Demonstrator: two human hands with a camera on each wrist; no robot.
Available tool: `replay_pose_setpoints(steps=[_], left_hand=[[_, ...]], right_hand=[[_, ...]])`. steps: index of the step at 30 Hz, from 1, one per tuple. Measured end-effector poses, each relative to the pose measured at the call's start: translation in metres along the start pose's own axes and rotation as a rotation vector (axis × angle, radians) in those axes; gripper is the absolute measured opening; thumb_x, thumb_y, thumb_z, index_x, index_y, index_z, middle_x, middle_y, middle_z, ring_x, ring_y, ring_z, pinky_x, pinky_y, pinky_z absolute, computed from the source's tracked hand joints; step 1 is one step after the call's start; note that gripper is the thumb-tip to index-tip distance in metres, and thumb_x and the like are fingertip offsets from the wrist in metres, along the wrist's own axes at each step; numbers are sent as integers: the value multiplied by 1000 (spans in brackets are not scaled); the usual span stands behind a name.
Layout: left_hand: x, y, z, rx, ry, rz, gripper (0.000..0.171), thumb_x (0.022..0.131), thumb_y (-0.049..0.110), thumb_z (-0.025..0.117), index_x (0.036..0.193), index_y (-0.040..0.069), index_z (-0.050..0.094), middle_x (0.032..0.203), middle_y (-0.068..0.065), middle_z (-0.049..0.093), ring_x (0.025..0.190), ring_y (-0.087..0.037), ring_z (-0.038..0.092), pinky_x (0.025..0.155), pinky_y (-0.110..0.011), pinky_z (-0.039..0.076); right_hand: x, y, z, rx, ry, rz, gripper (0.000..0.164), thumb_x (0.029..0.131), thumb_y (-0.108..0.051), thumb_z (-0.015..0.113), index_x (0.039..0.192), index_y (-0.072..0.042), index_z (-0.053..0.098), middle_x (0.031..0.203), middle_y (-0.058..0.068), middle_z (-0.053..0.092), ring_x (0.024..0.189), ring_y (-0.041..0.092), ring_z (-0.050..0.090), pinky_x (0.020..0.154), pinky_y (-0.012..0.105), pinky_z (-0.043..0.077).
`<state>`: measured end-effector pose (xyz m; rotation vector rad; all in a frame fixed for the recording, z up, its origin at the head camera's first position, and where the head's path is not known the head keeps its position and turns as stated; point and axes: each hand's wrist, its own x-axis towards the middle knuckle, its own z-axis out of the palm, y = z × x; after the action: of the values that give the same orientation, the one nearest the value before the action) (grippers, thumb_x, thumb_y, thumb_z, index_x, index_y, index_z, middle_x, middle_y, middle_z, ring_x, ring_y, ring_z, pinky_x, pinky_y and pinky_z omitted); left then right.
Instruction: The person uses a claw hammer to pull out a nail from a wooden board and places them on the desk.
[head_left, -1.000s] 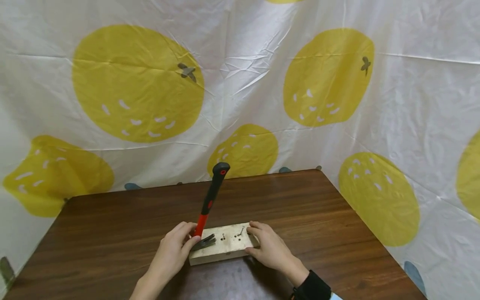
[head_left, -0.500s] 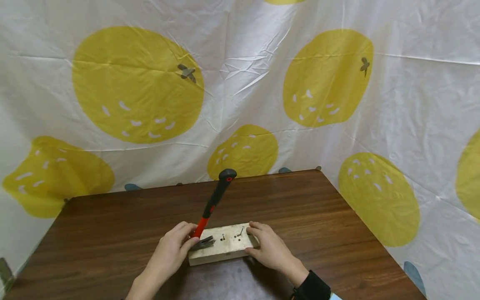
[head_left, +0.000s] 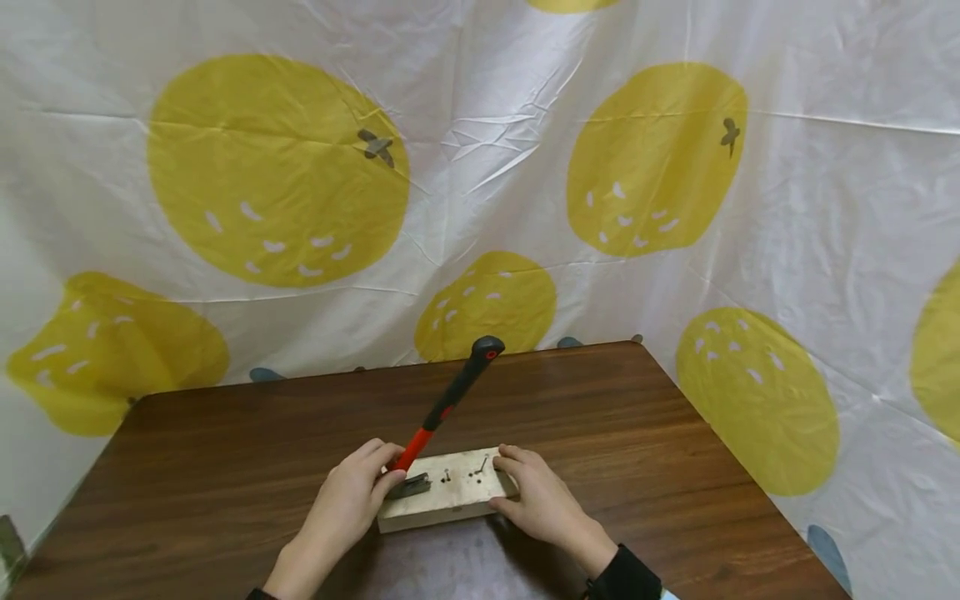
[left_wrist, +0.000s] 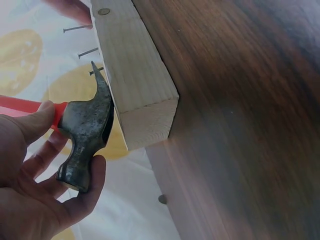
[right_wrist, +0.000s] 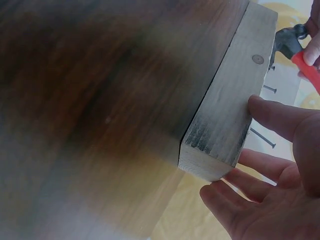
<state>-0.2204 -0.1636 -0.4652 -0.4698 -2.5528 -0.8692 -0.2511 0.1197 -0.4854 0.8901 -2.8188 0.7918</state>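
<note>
A claw hammer (head_left: 453, 397) with a red and black handle leans over a pale wooden block (head_left: 457, 493), handle end up and to the right. My left hand (head_left: 343, 497) holds it at the neck, thumb against the red part, fingers around the steel head (left_wrist: 86, 122). Its claw lies along the block's top, with the tip at a nail (left_wrist: 95, 72). Farther along, another nail (left_wrist: 88, 53) sticks up from the wood. My right hand (head_left: 542, 497) grips the block's right end, beside a slanted nail (right_wrist: 263, 138).
The block rests on a dark brown wooden table (head_left: 247, 450). Behind the table hangs a white curtain (head_left: 480, 167) printed with large yellow fruit. A round knot (right_wrist: 257, 59) marks the block's side.
The hammer's handle has tipped to the right and lower, pivoting about its head. My left hand has shifted slightly with it, while the right hand and block stay in place.
</note>
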Motion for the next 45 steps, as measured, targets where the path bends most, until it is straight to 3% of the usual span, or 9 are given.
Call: replay_pose_setpoints(steps=[10, 16, 18, 21, 27, 33, 45], left_hand=[[5, 1, 7, -33, 65, 23, 21, 85, 6, 82, 102, 13, 73, 89, 7, 63, 76, -13, 63, 65, -37, 50], [5, 0, 6, 31, 77, 7, 20, 85, 10, 84, 100, 15, 73, 91, 6, 68, 82, -17, 69, 75, -45, 42], [6, 0, 6, 38, 75, 14, 20, 85, 8, 84, 99, 15, 72, 90, 5, 70, 79, -16, 68, 76, -44, 45], [6, -2, 4, 25, 64, 22, 21, 84, 4, 84, 99, 13, 72, 89, 3, 70, 73, -13, 65, 69, -38, 51], [5, -4, 0, -8, 25, 12, 29, 85, 4, 83, 111, 10, 72, 93, 3, 70, 75, -10, 65, 65, -32, 53], [6, -7, -3, -54, 30, 16, 28, 84, 1, 84, 104, 15, 71, 91, 6, 70, 74, -9, 66, 64, -31, 54], [3, -11, 0, -137, -19, -36, 25, 86, 0, 82, 100, 14, 67, 88, 6, 70, 75, -12, 68, 67, -29, 56]], right_hand=[[2, 0, 3, -4, 5, -10, 54, 91, -19, 81, 135, 4, 61, 146, 24, 52, 134, 43, 48, 104, 55, 45], [3, 0, 4, 4, 3, -13, 54, 91, -18, 80, 136, 4, 60, 147, 24, 50, 136, 42, 46, 105, 54, 44], [3, 0, 4, 3, -2, -11, 55, 92, -18, 80, 137, 4, 59, 148, 24, 50, 137, 42, 46, 106, 54, 43], [3, 0, 3, -1, -7, -12, 55, 92, -19, 80, 137, 4, 59, 148, 24, 50, 137, 41, 46, 106, 54, 43], [5, -1, 1, -2, -11, -23, 55, 92, -19, 80, 137, 5, 59, 147, 25, 50, 137, 42, 46, 106, 55, 43], [5, -1, -1, -9, -5, -32, 52, 92, -19, 79, 135, 3, 61, 146, 25, 52, 135, 42, 48, 105, 55, 44], [1, 6, 2, -65, 99, -149, 26, 90, -11, 81, 114, -3, 75, 119, 13, 67, 113, 31, 59, 92, 46, 52]])
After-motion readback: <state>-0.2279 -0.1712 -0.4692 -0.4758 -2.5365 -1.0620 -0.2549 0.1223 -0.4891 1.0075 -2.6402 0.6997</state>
